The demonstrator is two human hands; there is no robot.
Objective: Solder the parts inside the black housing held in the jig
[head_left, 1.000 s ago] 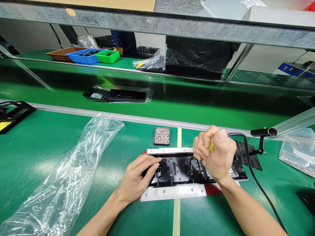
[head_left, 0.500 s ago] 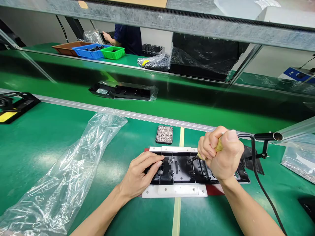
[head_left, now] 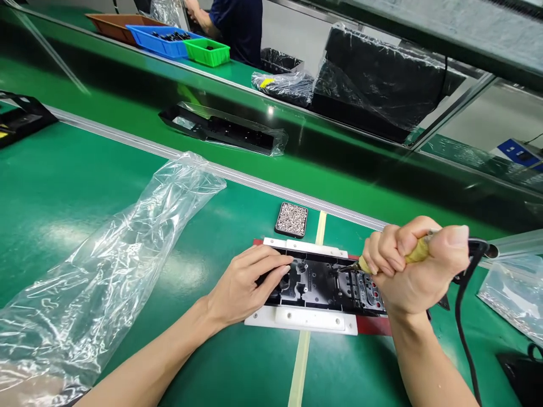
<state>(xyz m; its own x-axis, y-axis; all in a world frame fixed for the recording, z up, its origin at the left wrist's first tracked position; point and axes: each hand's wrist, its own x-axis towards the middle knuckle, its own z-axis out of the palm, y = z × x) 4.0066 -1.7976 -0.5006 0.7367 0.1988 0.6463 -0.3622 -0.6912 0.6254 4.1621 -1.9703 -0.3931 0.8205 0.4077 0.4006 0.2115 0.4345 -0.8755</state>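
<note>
My left hand (head_left: pixel 250 285) grips the left end of a black plastic housing (head_left: pixel 316 282), thumb and fingers over its edge. The housing lies between the white blocks (head_left: pixel 316 320) of a fixture. My right hand (head_left: pixel 418 271) is wrapped around the yellow handle (head_left: pixel 418 251) of a corded tool that looks like a soldering iron. Its thin metal tip (head_left: pixel 345 268) points left and down at a small post near the housing's far edge. Whether the tip touches it, I cannot tell. My right hand hides the housing's right end.
A dish of small metal pieces (head_left: pixel 292 219) sits behind the fixture. A clear plastic bag (head_left: pixel 139 249) lies to the left. The tool's black cord (head_left: pixel 462 322) hangs at the right, near a bag of parts (head_left: pixel 515 294). Across the divider, a person (head_left: pixel 237 28) works beside coloured bins (head_left: pixel 156 40).
The view has tilted. My right hand has moved right and leaned the tool over further, its tip still over the housing. My left hand keeps its hold on the left end.
</note>
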